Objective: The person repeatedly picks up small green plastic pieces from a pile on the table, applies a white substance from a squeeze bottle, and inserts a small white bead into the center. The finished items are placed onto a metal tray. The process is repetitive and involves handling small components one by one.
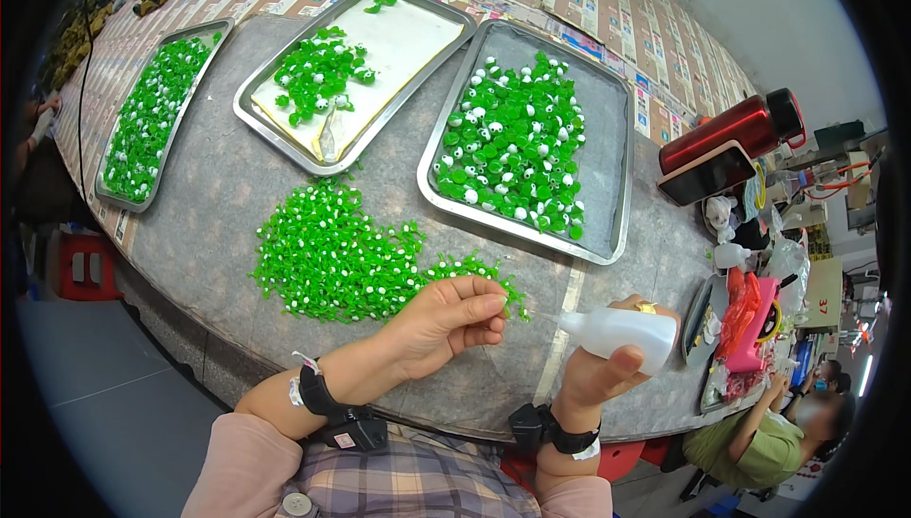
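Observation:
My right hand [600, 376] grips a translucent white squeeze bottle [622, 332], tilted on its side with its thin nozzle toward the left. Thumb and fingertips of my left hand [446, 321] are pinched together just left of the nozzle; whatever is between them is too small to make out. Beyond that hand, a heap of small green plastic pieces with white spots [332, 250] lies loose on the grey table covering [479, 376]. A thinner trail of the same pieces runs behind my left fingers.
Metal trays stand beyond the heap: a narrow one [229, 27] at left, one with a white sheet [414, 32], and one [429, 203] of round green-and-white pieces. At right are a red flask [721, 131], a phone [707, 175] and a pink holder [756, 328]. A co-worker [759, 447] sits lower right.

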Available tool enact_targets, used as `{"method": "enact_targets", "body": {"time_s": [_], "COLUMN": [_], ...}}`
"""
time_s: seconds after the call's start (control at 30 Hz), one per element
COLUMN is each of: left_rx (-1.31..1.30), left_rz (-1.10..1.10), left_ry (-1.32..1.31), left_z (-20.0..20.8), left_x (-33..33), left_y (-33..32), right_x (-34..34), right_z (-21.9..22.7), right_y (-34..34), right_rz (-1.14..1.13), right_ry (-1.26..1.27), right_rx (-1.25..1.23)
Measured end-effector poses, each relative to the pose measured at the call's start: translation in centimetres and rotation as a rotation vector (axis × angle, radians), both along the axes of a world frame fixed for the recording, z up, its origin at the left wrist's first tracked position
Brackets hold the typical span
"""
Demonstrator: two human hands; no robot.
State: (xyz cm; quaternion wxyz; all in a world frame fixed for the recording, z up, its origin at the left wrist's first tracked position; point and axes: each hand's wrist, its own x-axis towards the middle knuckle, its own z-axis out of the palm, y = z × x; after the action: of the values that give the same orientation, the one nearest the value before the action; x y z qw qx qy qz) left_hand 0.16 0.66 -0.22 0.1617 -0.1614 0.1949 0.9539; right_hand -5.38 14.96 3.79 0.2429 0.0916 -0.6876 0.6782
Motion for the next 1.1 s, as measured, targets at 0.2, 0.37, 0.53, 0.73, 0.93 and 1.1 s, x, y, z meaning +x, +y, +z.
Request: {"method": "enact_targets", "body": {"time_s": [0.2,0.37,0.53,0.73,0.93,1.1], "left_rx": [0.105,0.108,0.094,0.053,-0.327,-0.401], "left_rz": [-0.002,-0.014,-0.021,-0.016,0.118,0.191], "left_ry": [-0.025,-0.010,-0.008,-0.011,0.146,0.236], "left_z": [-0.5,-0.6,-0.6,-0.3,0.8,0.9], "left_x": [0.0,0.1,0.1,0.1,0.3,0.3], "left_y": [-0.1,-0.1,-0.1,-0.2,0.1,0.2], "right_x": [-0.5,-0.4,-0.5,-0.2,-0.2,-0.4], "right_z": [0.1,-0.4,-0.5,0.0,-0.5,-0.8], "right_y": [-0.4,0.0,-0.1,0.1,0.9,0.7], "right_rz": [-0.068,-0.038,-0.073,-0.017,0.029,0.025], "right_ry": [0.072,0.079,0.079,0.015,-0.017,0.028], "right_rx": [0.042,0.054,0.096,0.041,0.006,0.011]}}
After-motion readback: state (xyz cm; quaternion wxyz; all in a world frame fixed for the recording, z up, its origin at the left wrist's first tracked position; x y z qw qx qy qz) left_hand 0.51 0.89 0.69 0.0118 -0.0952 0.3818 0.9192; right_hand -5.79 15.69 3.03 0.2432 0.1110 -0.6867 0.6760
